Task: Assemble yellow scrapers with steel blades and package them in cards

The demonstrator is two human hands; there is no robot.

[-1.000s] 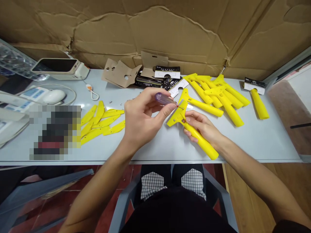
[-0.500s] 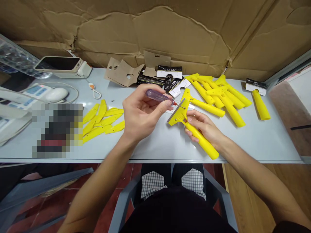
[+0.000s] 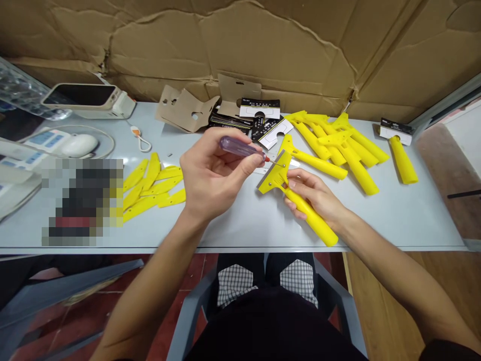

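Left hand point(image 3: 210, 175) grips purple-handled screwdriver point(image 3: 238, 147); right hand point(image 3: 317, 194) holds yellow plastic scraper point(image 3: 311, 215) (screws point(image 3: 270, 184) seemingly in); left of it, flat yellow plates point(image 3: 163, 186) lie unfitted.

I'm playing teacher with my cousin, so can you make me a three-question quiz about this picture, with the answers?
1. True or false: the left grip holds a screwdriver.
2. Which lies farthest right on the table? A) white mouse B) yellow tool with a card C) flat yellow pieces
3. Fill in: the screwdriver's tip points at a ___ on the yellow scraper in the right grip.

Key: 1. True. 2. B. 3. Screw.
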